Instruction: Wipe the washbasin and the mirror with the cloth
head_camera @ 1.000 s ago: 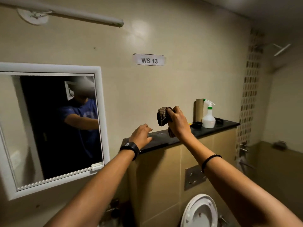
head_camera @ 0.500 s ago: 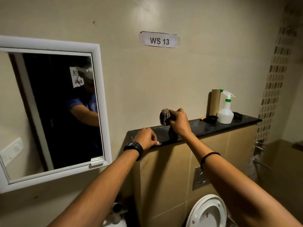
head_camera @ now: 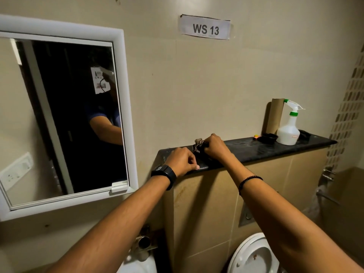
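My right hand (head_camera: 215, 147) grips a bunched brown cloth (head_camera: 198, 144) and holds it down on the black stone ledge (head_camera: 256, 149). My left hand (head_camera: 182, 160), with a black watch at the wrist, rests with curled fingers on the ledge's front left edge and holds nothing. The white-framed mirror (head_camera: 65, 115) hangs on the wall to the left, apart from both hands. Only a white sliver of the washbasin (head_camera: 137, 266) and its metal tap (head_camera: 144, 243) shows at the bottom, between my forearms.
A white spray bottle (head_camera: 288, 128) with a green collar, a cardboard tube (head_camera: 274, 116) and a small black dish (head_camera: 269, 137) stand at the ledge's right end. A white toilet (head_camera: 254, 255) sits below right. A "WS 13" label (head_camera: 205, 27) is on the wall.
My right hand has lowered the cloth from the air onto the ledge. My left hand has come down onto the ledge's edge. The view has moved closer and lower.
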